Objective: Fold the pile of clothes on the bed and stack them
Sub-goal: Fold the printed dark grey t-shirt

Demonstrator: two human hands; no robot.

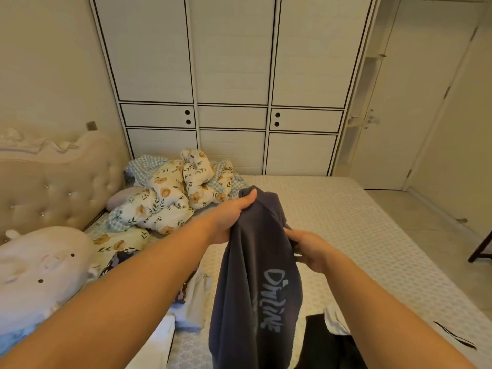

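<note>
A dark blue garment [255, 275] with pale blue lettering hangs in the air above the bed [346, 235]. My left hand [231, 217] grips its top edge, thumb over the cloth. Lower and to the right, my right hand [308, 249] pinches the garment's right side. More clothes lie on the bed below: white pieces [191, 302] at the lower left, a black garment [324, 342] at the bottom, and a dark patterned piece [117, 262] partly under my left arm.
A crumpled floral quilt [175, 193] lies at the head of the bed beside a padded headboard [53, 179]. A pale plush pillow [40, 267] sits at the left. A white wardrobe [231, 83] stands behind the bed, a door [415, 102] to the right.
</note>
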